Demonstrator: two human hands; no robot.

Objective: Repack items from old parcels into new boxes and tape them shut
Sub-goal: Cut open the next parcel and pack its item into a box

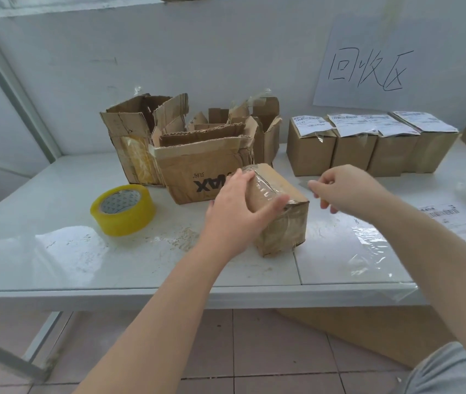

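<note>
Cardboard parcel [286, 223], wrapped in clear tape, sits at the middle of the white table [55, 257], just in front of the torn open boxes [195, 163]. Left hand [234, 209] lies spread on its top, fingers extended. Right hand [348, 189] hovers just right of it, fingers curled; whether they pinch anything cannot be determined. Yellow tape roll [123, 210] lies apart, to the left.

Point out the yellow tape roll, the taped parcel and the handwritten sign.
yellow tape roll [123, 223], head view, outer side
taped parcel [283, 231], head view, front face
handwritten sign [368, 69], head view, sheet's middle
</note>
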